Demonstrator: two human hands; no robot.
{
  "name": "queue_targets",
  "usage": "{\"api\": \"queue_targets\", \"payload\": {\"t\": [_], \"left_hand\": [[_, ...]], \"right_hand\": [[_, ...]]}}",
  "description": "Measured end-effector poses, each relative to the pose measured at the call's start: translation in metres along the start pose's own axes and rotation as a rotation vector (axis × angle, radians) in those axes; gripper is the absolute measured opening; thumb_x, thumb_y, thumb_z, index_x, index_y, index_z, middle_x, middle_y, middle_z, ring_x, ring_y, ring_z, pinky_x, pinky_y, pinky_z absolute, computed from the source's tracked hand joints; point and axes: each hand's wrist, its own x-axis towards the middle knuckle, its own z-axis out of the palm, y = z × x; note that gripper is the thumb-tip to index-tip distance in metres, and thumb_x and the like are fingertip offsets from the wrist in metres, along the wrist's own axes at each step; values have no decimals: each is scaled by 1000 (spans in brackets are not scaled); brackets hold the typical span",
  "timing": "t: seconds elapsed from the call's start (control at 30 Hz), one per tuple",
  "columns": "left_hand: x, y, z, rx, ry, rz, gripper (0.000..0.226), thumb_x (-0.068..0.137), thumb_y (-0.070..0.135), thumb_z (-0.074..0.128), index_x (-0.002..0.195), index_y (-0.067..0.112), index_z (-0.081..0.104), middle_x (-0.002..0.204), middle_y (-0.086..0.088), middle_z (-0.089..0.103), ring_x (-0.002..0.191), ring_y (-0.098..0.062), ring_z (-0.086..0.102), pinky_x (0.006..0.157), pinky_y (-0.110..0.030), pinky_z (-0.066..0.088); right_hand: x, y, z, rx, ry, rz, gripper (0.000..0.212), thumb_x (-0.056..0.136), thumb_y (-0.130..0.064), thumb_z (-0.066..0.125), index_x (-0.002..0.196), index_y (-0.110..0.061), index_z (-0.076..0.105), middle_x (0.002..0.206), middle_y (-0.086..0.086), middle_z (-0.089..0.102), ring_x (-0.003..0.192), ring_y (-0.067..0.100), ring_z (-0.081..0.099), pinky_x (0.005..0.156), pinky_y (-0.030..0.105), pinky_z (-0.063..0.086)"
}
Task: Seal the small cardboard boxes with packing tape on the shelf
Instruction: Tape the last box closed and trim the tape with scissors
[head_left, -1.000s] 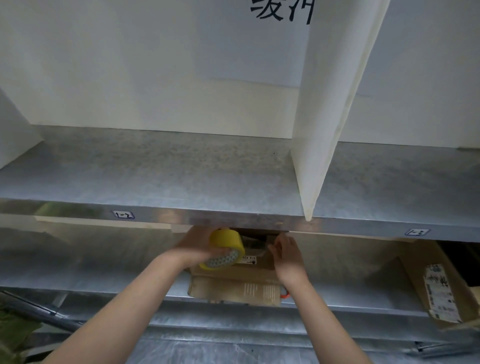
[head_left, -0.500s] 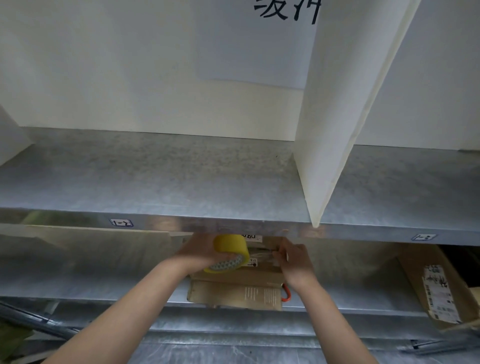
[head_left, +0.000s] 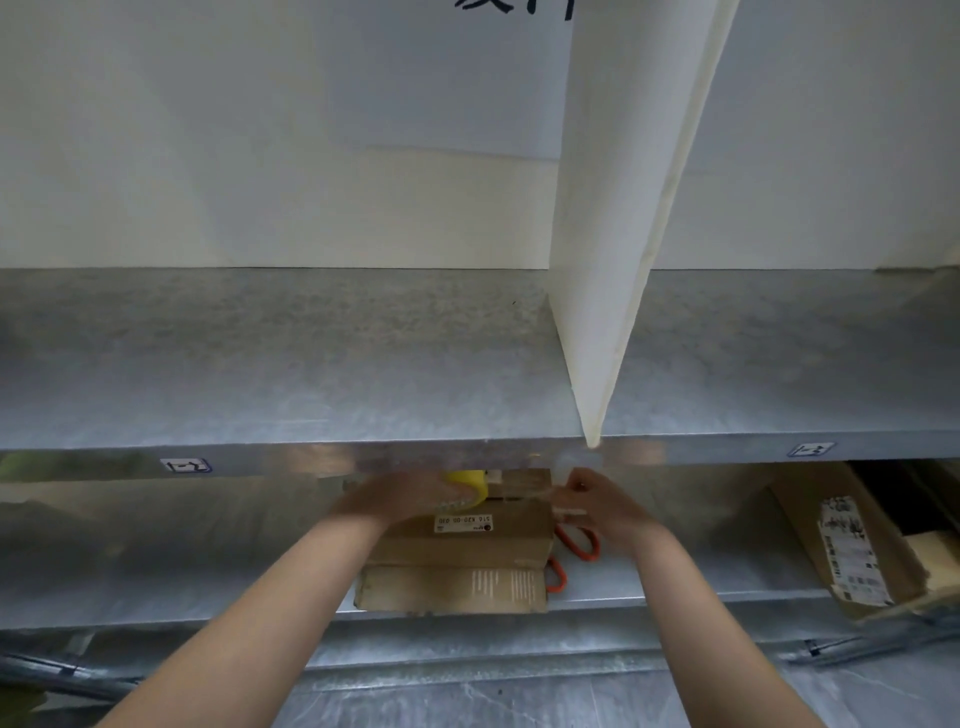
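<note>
Yellow tape roll (head_left: 466, 485) is gripped by the left hand (head_left: 397, 501) above the cardboard box (head_left: 467, 551) on the shelf (head_left: 156, 571); seemingly a tape end (head_left: 570, 513) is pinched by the right hand (head_left: 602, 506).

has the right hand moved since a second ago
Yes. The right hand shifted right: from resting on the right end of the cardboard box to just beyond it.
</note>
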Motion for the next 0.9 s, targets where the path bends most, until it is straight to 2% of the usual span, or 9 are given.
{"api": "queue_targets", "payload": {"t": [0.07, 0.13, 0.23, 0.3, 0.4, 0.5, 0.63, 0.73, 0.9], "left_hand": [[8, -4, 3, 8, -8, -18, 59, 84, 59, 63, 134, 29, 53, 138, 1, 54, 122, -18, 51, 104, -32, 40], [16, -6, 6, 13, -14, -63, 71, 77, 68, 63, 138, 34, 49, 143, 1, 48, 128, -22, 46, 108, -37, 37], [23, -4, 13, -15, -52, -89, 77, 75, 71, 62, 141, 35, 45, 149, 2, 42, 134, -22, 41, 110, -33, 33], [27, -4, 17, -8, -51, -92, 70, 79, 68, 61, 139, 36, 47, 146, 4, 45, 133, -21, 41, 99, -27, 31], [28, -3, 20, -14, -41, -92, 63, 80, 67, 60, 136, 38, 50, 143, 8, 46, 132, -18, 41, 98, -27, 31], [31, -1, 23, 8, -38, -82, 83, 64, 78, 55, 136, 37, 50, 143, 6, 49, 129, -18, 45, 111, -36, 34], [37, -3, 27, -42, -33, -105, 98, 49, 86, 56, 137, 42, 47, 143, 11, 47, 129, -15, 44, 101, -29, 35], [45, -11, 31, -66, -28, -141, 104, 44, 90, 60, 136, 43, 48, 142, 11, 48, 128, -15, 45, 104, -32, 36], [55, -15, 28, -82, -5, -174, 94, 47, 80, 66, 130, 37, 56, 136, 5, 54, 123, -20, 51, 106, -42, 41]], "right_hand": [[2, 3, -8, 59, -26, 25, 26, 89, -20, 70, 76, -14, 47, 82, 9, 66, 93, 29, 71, 89, 46, 57], [3, 7, -13, 72, -19, 50, 21, 94, -16, 62, 80, -11, 48, 85, 13, 68, 88, 25, 73, 80, 41, 60], [5, 14, -19, 95, 31, 81, 18, 96, -13, 59, 82, -8, 50, 84, 13, 70, 74, 16, 74, 65, 29, 59], [7, 18, -23, 81, 44, 89, 15, 95, -16, 61, 86, -8, 53, 81, 11, 71, 72, 13, 73, 61, 26, 58], [14, 24, -24, 43, 41, 97, 9, 96, -20, 61, 91, -12, 59, 83, 5, 71, 75, 12, 72, 67, 29, 59], [20, 30, -19, -53, 47, 76, 10, 96, -22, 60, 88, -16, 60, 87, 7, 68, 81, 18, 69, 78, 38, 58], [26, 46, -10, -204, 110, -1, 13, 98, -30, 57, 88, -22, 59, 91, 2, 66, 86, 21, 65, 75, 37, 55], [29, 56, 6, -127, 137, -2, 19, 97, -31, 58, 80, -23, 57, 83, 3, 67, 73, 10, 66, 73, 35, 54], [27, 54, 28, -5, 328, 40, 14, 88, -26, 70, 92, -17, 60, 96, 10, 66, 86, 28, 65, 79, 42, 56]]}}
